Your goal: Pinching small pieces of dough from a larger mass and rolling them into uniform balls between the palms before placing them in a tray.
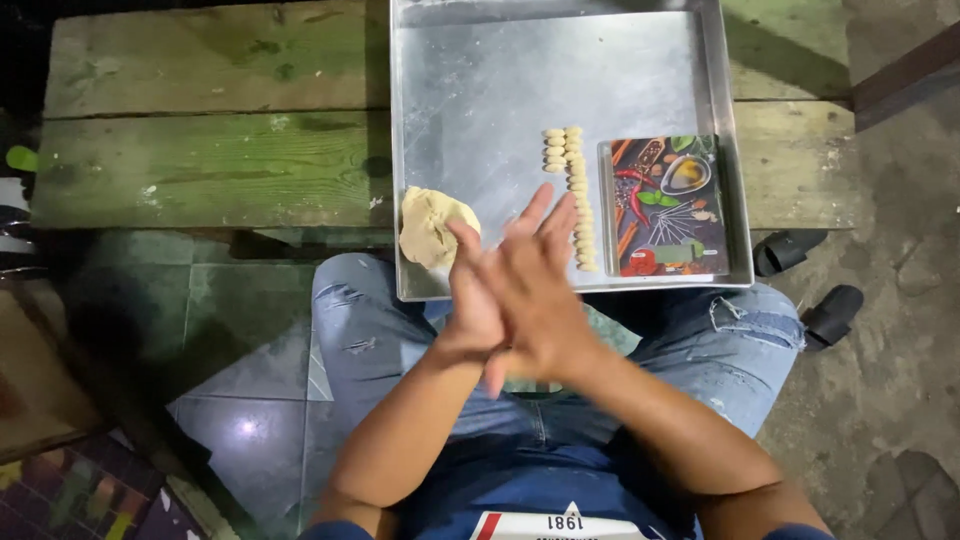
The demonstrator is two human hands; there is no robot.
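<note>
Pressed palm to palm above the lap: left hand (470, 305) underneath, right hand (535, 290) laid crosswise on top, fingers stretched flat and splayed toward the tray. Impossible to tell whether anything lies between the palms; nothing visible there.

Just beyond the fingertips, a lump of pale dough (435, 225) at the tray's near left corner, touching the left rim. To its right, two columns of small dough pieces (578, 195) running from mid-tray toward the near edge: a long column, partly hidden behind the right hand's fingers, and a short one beside its far end. Right of those, a rectangular board printed with chillies, herbs and spices (668, 205), close against the right rim and reaching almost to the near right corner.

Holding all of it, a shallow metal tray (470, 90) with raised rims; far half and left middle bare and shiny, open for moving. Near edge overhanging the knees in torn blue jeans (350, 330).

Under the tray, a weathered greenish wooden bench (210, 150), its left stretch uncovered. Below left, dark glossy floor tiles (250, 400); at right, rough concrete with a pair of black sandals (810, 285).
</note>
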